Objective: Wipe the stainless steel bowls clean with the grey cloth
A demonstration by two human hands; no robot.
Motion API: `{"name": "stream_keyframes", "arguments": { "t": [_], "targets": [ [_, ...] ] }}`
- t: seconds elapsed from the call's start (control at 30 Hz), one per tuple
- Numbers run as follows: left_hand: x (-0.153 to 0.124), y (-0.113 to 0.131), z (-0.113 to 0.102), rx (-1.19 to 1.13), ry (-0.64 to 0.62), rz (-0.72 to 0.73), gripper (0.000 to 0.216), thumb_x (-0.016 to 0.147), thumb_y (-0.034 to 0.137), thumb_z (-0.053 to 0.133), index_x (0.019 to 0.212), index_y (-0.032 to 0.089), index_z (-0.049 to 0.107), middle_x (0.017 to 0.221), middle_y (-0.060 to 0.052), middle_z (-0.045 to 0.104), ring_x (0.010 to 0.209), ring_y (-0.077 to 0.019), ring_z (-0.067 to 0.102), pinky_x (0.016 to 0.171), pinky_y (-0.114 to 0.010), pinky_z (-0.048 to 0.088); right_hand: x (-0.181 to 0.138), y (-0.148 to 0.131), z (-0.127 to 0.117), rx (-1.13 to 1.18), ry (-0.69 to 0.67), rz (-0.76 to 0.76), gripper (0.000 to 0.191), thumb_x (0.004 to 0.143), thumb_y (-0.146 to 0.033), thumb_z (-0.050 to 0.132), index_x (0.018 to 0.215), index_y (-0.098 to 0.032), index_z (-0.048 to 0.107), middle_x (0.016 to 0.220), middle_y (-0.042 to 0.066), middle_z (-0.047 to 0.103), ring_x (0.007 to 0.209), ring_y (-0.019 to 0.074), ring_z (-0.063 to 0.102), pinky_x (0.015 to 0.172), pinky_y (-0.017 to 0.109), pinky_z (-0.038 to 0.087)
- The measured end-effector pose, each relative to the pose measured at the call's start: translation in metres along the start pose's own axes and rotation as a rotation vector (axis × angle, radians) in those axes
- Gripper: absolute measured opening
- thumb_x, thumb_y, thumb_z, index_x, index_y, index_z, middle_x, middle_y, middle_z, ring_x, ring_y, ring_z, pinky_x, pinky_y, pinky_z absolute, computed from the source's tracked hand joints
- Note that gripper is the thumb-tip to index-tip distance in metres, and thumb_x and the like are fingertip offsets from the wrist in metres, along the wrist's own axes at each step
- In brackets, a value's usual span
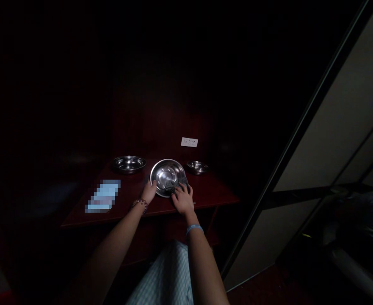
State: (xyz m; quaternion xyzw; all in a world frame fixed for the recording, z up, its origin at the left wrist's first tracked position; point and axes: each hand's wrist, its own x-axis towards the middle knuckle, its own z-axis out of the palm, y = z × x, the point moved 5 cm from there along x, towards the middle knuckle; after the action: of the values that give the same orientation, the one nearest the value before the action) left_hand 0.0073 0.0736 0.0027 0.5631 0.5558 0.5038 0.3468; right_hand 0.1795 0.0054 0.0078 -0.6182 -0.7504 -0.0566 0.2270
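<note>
A shiny steel bowl (164, 169) is tilted toward me over the red-brown desk. My left hand (148, 192) grips its lower left rim, thumb on the inner side and the other fingers mostly hidden behind. My right hand (183, 200) presses a dark grey cloth (172, 186) against the lower right inside and rim of the bowl. Its fingers are bent over the cloth. Another steel bowl (129, 164) stands on the desk to the left, and a smaller steel bowl (197, 167) stands to the right.
The desk top (214, 190) ends at a front edge close to me. A blurred-out light blue rectangle (103, 195) lies on its left part. A white socket plate (189, 142) is on the back wall. A pale partition panel (326, 127) rises at the right.
</note>
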Motion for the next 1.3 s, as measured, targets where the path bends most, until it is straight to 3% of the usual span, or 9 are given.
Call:
{"name": "stream_keyframes", "arguments": {
  "t": [0.23,0.6,0.8,1.3],
  "targets": [
    [0.0027,-0.0034,0.0017,-0.001,-0.016,0.008,0.041,0.099,0.021,0.041,0.135,0.009,0.059,0.116,-0.018,0.076,0.112,-0.0253,0.072,0.103,-0.036,0.052,-0.0005,-0.0009,-0.0015,0.015,0.003,0.005,0.035,0.105,-0.032,0.044,0.124,-0.026,0.072,0.141,0.003,0.068,0.148,0.0251,0.038,0.126,0.054,0.010],
    [0.0018,-0.0031,0.0024,-0.063,0.010,-0.007,0.036,0.098,0.023,0.044,0.124,0.011,0.065,0.110,-0.015,0.077,0.103,-0.0241,0.074,0.099,-0.034,0.053,-0.0012,-0.0006,-0.0028,-0.017,0.020,-0.020,0.037,0.105,-0.032,0.043,0.128,-0.027,0.071,0.140,0.005,0.068,0.146,0.0262,0.041,0.125,0.056,0.016],
    [0.0001,0.0015,0.0018,-0.071,0.016,-0.009,0.037,0.098,0.022,0.043,0.127,0.011,0.063,0.123,-0.017,0.074,0.114,-0.0241,0.070,0.103,-0.034,0.051,-0.0012,-0.0006,-0.0033,-0.006,0.017,-0.013,0.037,0.105,-0.032,0.042,0.126,-0.026,0.072,0.139,0.005,0.069,0.146,0.0264,0.041,0.125,0.056,0.015],
    [0.0005,-0.0008,0.0022,0.001,-0.011,-0.003,0.039,0.098,0.022,0.042,0.130,0.011,0.062,0.115,-0.017,0.076,0.111,-0.0251,0.072,0.101,-0.035,0.052,-0.0008,-0.0005,-0.0021,-0.030,-0.014,0.016,0.035,0.105,-0.033,0.043,0.125,-0.027,0.072,0.141,0.003,0.068,0.148,0.0242,0.039,0.126,0.054,0.012]
  ]
}}
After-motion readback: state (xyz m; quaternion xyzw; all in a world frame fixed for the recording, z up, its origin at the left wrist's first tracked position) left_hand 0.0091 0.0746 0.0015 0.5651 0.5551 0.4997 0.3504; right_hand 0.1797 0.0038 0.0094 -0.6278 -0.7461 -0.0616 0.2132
